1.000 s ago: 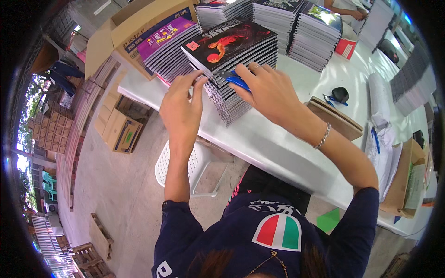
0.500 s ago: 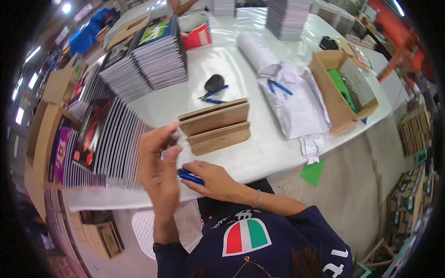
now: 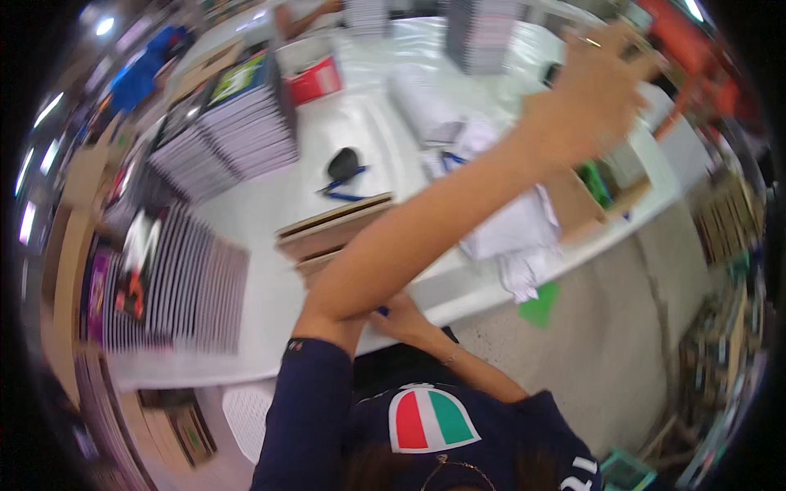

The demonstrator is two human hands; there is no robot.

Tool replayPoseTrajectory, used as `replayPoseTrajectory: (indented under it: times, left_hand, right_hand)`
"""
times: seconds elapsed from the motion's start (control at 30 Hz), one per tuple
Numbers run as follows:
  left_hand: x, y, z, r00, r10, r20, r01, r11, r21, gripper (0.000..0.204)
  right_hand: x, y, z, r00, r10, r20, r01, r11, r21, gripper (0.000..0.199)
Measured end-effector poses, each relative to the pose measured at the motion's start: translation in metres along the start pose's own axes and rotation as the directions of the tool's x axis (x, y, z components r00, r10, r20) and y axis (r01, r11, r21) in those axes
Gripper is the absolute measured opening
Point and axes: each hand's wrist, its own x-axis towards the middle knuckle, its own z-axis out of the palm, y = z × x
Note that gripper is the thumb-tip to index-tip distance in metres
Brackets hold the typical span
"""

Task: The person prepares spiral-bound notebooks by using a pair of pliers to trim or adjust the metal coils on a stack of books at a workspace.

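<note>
My left hand [image 3: 594, 98] is stretched far across to the right, above the open cardboard box [image 3: 577, 204], its fingers smeared by motion. Whether it holds anything cannot be made out. Down at the table's front edge, my right hand [image 3: 401, 317] is closed round a blue-handled hand tool [image 3: 382, 311]; my left forearm covers part of this hand and most of the tool. Behind that forearm stands a slotted wooden holder [image 3: 327, 229], partly hidden. Beyond it lie blue-handled pliers [image 3: 345, 195] beside a dark rounded object [image 3: 343, 164].
Stacks of books [image 3: 250, 123] and a leaning row of books [image 3: 184, 286] fill the left side. White wrapped packages [image 3: 512, 229] lie right of centre with another blue-handled tool [image 3: 450, 159] on them. A red and white box [image 3: 315, 80] stands farther back. Another person's arm [image 3: 307, 20] shows at the far edge.
My left hand has swung from above the front of the table to the far right. My right hand stays low with the blue-handled tool. The view has shifted slightly.
</note>
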Motion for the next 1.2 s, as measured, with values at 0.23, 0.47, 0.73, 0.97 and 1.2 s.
replayPoseTrajectory:
  times: [0.23, 0.47, 0.73, 0.97, 1.2]
  left_hand:
    - [-0.054, 0.077, -0.141, 0.979, -0.103, 0.176, 0.073, 0.983, 0.167, 0.030]
    - [-0.134, 0.183, -0.383, 0.824, -0.270, -0.497, 0.553, 0.197, 0.810, 0.024]
    - [-0.179, 0.190, -0.458, 0.510, -0.270, -0.817, 0.858, 0.231, 0.460, 0.028]
    - [-0.197, 0.176, -0.456, 0.382, -0.418, -0.824, 0.891, 0.403, 0.208, 0.032]
    - [-0.205, 0.166, -0.463, 0.418, -0.309, -0.854, 0.876, 0.385, 0.290, 0.021]
  right_hand:
    - [-0.017, 0.010, -0.007, 0.970, 0.207, 0.131, -0.225, 0.964, 0.142, 0.046]
    - [0.058, -0.075, 0.018, 0.952, 0.050, 0.303, -0.051, 0.999, -0.003, 0.064]
    - [0.120, -0.137, 0.085, 0.890, -0.347, 0.296, 0.356, 0.934, 0.025, 0.058]
    - [0.124, -0.160, 0.124, 0.883, -0.392, 0.258, 0.427, 0.899, -0.093, 0.052]
    - [0.134, -0.171, 0.132, 0.869, -0.443, 0.219, 0.481, 0.861, -0.167, 0.048]
